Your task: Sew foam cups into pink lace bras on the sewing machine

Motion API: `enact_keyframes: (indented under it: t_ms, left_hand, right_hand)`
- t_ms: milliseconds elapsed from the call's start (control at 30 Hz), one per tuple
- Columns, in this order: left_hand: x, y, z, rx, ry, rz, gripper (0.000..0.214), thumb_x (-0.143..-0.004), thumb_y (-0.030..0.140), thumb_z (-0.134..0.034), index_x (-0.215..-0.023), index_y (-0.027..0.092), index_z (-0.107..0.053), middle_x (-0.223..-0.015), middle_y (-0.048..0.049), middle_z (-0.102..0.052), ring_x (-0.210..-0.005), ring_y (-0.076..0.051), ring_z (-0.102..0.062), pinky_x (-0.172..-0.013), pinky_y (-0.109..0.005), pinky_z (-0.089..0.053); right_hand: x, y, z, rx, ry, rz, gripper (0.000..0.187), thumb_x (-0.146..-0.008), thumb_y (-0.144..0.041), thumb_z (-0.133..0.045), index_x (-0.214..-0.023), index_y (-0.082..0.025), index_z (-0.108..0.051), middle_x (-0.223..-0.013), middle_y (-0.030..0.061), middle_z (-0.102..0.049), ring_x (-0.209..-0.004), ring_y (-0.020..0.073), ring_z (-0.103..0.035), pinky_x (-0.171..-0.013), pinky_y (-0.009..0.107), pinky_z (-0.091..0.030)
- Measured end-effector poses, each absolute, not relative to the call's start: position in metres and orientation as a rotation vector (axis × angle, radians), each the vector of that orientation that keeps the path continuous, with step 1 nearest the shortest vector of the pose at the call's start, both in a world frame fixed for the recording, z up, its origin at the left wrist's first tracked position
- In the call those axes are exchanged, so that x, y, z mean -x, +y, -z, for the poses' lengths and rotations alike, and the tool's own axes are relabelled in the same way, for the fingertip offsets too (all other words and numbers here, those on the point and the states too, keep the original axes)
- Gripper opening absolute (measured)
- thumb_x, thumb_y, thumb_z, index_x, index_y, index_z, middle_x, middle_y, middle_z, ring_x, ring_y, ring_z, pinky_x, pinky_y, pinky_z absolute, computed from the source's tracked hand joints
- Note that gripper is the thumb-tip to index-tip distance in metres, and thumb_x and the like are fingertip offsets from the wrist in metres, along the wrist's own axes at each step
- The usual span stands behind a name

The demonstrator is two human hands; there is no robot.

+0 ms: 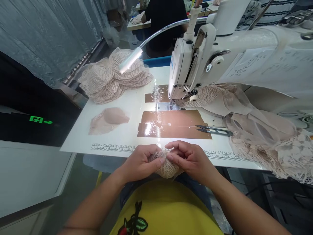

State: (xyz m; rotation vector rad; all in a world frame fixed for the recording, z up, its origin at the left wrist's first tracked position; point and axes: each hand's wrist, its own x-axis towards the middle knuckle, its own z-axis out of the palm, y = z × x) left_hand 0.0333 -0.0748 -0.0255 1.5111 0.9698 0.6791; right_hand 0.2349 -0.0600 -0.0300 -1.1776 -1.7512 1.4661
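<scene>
Close to my body, just off the table's front edge, both hands pinch a rounded piece of beige lace fabric (pixel 168 168). My left hand (pixel 144 163) grips it from the left, thumb on top. From the right, my right hand (pixel 189 160) holds the same piece between thumb and fingers, the two thumbs nearly meeting. The fingers partly hide the lace. Ahead of the hands stands a white sewing machine (pixel 186 65), with more lace lying by its needle. Thread snips (pixel 214 130) rest on the table to the right of my hands.
A stack of lace cups (pixel 114 76) lies at the back left, with thin beige fabric pieces (pixel 109 120) in front. Brown tape (pixel 171 124) and a printed ruler (pixel 112 147) mark the white table. A lamp (pixel 130 60) overhangs it. Lace and mesh (pixel 266 130) heap rightward. A person (pixel 166 23) sits beyond.
</scene>
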Motion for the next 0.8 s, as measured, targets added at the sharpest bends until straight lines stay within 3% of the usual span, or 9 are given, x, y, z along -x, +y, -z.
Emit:
enact_keyframes:
  t_ms: [167,333,500,667,800]
  left_hand:
    - [-0.034,-0.072,0.027,-1.554,0.965,-0.654,0.023,-0.09,0.032,-0.053,-0.076,0.014,-0.052,-0.067,0.002,-0.046,-0.062,-0.009,-0.039,-0.056,-0.022,-0.033]
    - [-0.035,-0.067,0.026,-1.544,0.917,-0.661,0.022,-0.091,0.031,-0.051,-0.077,0.013,-0.053,-0.069,0.0013,-0.046,-0.064,-0.01,-0.04,-0.058,-0.022,-0.034]
    - [-0.038,-0.061,0.029,-1.488,0.923,-0.653,0.022,-0.088,0.033,-0.056,-0.077,0.013,-0.054,-0.068,0.0012,-0.047,-0.062,-0.009,-0.04,-0.056,-0.021,-0.034]
    - [-0.039,-0.051,0.028,-1.275,0.868,-0.642,0.025,-0.078,0.032,-0.07,-0.086,0.014,-0.055,-0.073,0.0012,-0.049,-0.064,-0.009,-0.043,-0.057,-0.02,-0.036]
    - [-0.04,-0.041,0.024,-1.218,0.833,-0.618,0.022,-0.081,0.032,-0.068,-0.086,0.011,-0.061,-0.071,0.0,-0.052,-0.062,-0.009,-0.046,-0.056,-0.019,-0.037]
  right_hand:
    - [-0.236,-0.056,0.026,1.132,-1.863,-1.37,0.019,-0.085,-0.031,-0.057,-0.075,-0.018,-0.065,-0.065,-0.0013,-0.063,-0.058,0.0098,-0.05,-0.053,0.021,-0.038]
    - [-0.239,-0.05,0.025,1.111,-1.766,-1.511,0.021,-0.084,-0.037,-0.06,-0.089,-0.017,-0.064,-0.064,-0.0024,-0.058,-0.057,0.0097,-0.047,-0.051,0.02,-0.038]
    - [-0.243,-0.044,0.022,1.058,-1.842,-1.555,0.024,-0.088,-0.035,-0.056,-0.076,-0.016,-0.063,-0.064,-0.0022,-0.056,-0.058,0.0087,-0.046,-0.052,0.019,-0.036]
    - [-0.247,-0.037,0.019,0.99,-1.795,-1.609,0.024,-0.089,-0.035,-0.055,-0.077,-0.016,-0.062,-0.063,-0.0034,-0.052,-0.056,0.0075,-0.043,-0.051,0.019,-0.033]
    - [-0.25,-0.03,0.018,0.982,-1.772,-1.642,0.026,-0.089,-0.037,-0.054,-0.078,-0.015,-0.062,-0.066,-0.002,-0.053,-0.059,0.009,-0.044,-0.053,0.02,-0.034]
